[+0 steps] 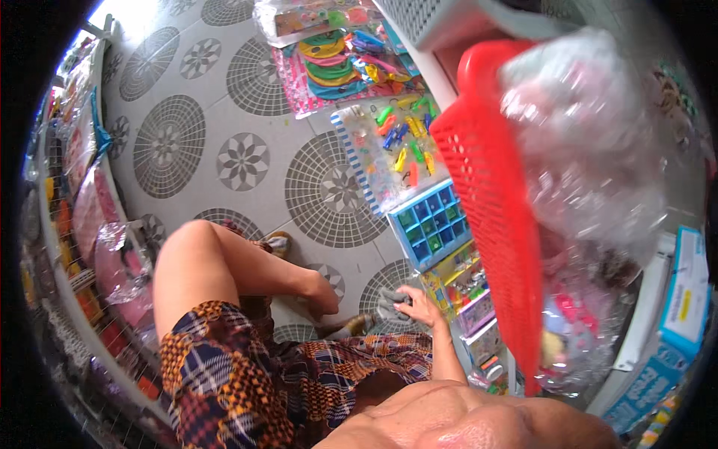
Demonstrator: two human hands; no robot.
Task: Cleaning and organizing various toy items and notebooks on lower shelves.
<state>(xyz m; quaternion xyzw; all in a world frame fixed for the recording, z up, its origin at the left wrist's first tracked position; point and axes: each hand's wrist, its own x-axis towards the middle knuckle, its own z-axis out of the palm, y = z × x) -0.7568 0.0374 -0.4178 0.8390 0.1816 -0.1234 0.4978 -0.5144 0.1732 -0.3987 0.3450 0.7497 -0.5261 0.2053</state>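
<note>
My right hand (419, 307) grips a crumpled grey cloth (392, 306) with thumb and fingers, low beside the toy packs. My left arm is bent at the elbow, and my left hand (323, 294) hangs above the tiles with its fingers turned away from sight. Close to my right stands a red perforated plastic basket (488, 191), seen edge-on. Beyond its rim bulges clear plastic wrap (583, 140) around pinkish things, blurred. Left of the basket is a blue compartment tray (432, 221) with small green and blue pieces.
Packs of colourful whistle-like toys (412, 137) and stacked coloured visors (331, 67) lie along the right side. A grey basket (420, 19) is behind them. Wire racks of wrapped goods (84, 269) line the left. A blue-and-white box (681, 297) stands far right. Patterned floor tiles (247, 160) run between.
</note>
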